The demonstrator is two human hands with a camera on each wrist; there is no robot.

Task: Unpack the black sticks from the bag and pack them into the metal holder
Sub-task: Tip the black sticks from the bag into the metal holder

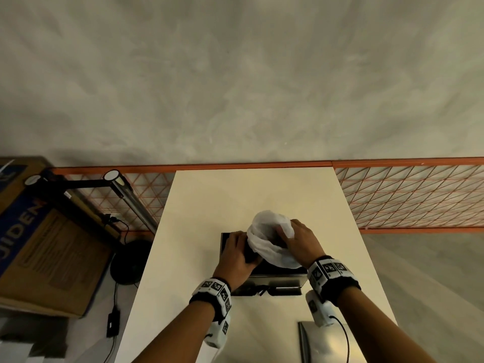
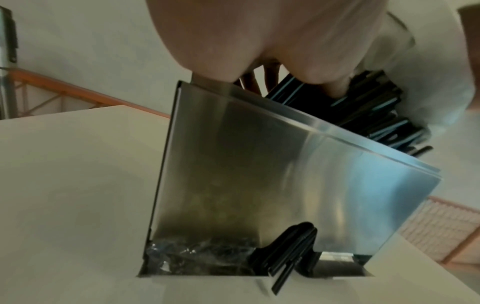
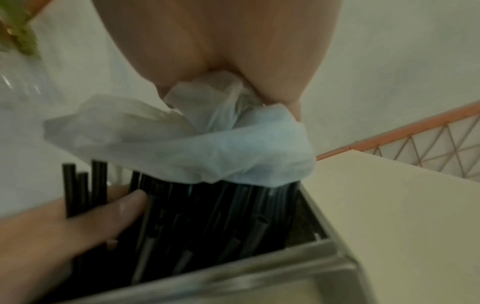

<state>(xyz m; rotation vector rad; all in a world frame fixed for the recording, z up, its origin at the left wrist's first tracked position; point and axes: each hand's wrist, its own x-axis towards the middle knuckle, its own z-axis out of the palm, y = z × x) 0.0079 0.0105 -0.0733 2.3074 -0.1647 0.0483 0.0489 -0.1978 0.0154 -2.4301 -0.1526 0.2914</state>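
A square metal holder stands mid-table, its steel wall close in the left wrist view. A bundle of black sticks stands in it, their tops still inside a white bag. My right hand grips the bunched bag above the holder. My left hand is curled round the sticks at the holder's left side, some passing between its fingers. A few stick ends poke out of the opening at the holder's base.
The holder sits on a cream table. A flat metal piece lies at the near right. An orange mesh fence runs behind. A lamp and a cardboard box stand to the left.
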